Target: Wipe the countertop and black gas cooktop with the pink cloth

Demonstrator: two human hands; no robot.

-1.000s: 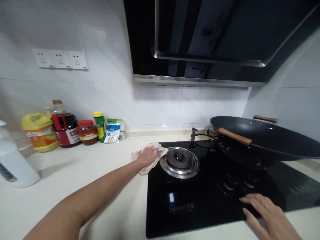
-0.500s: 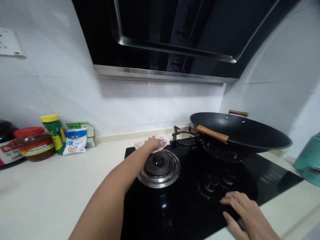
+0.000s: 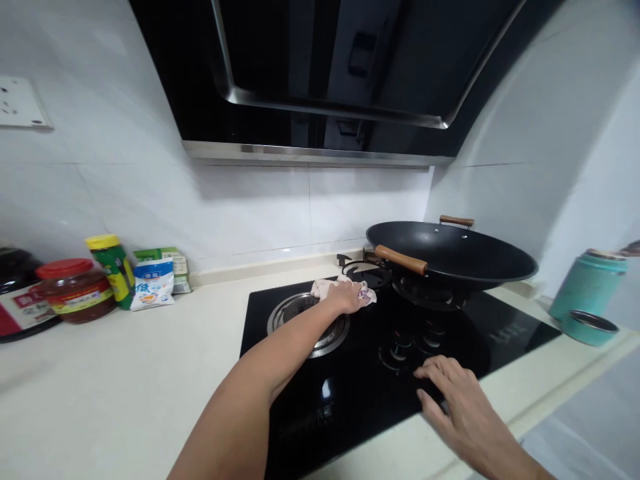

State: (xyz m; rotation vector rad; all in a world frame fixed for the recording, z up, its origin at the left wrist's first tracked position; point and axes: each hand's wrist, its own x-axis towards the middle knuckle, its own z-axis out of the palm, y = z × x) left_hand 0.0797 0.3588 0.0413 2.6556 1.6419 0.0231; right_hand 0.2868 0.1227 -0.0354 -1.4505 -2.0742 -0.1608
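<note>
My left hand (image 3: 346,297) presses a pale, patterned cloth (image 3: 369,295) onto the black glass cooktop (image 3: 345,380), behind and right of the left burner (image 3: 330,343). Its fingers are closed over the cloth. That forearm crosses above the burner and hides part of it. My right hand (image 3: 457,393) is at the cooktop's front edge, fingers spread and holding nothing. The control knobs (image 3: 401,345) are just beyond its fingertips. A large black wok (image 3: 460,257) with wooden handles sits over the right burner. Beside it, a loose black pan support (image 3: 367,273) lies near the cloth.
Above the cooktop hangs a black range hood (image 3: 320,80). At the left wall stand a red-lidded jar (image 3: 75,293), a yellow-capped green container (image 3: 113,270), a salt packet (image 3: 153,283) and a dark bottle (image 3: 23,293). A turquoise canister (image 3: 587,283) is on the right counter (image 3: 530,393).
My left hand has slid the cloth rightward, from behind the left burner toward the pan support. My right hand stays open near the knobs. The camera view has shifted a little.
</note>
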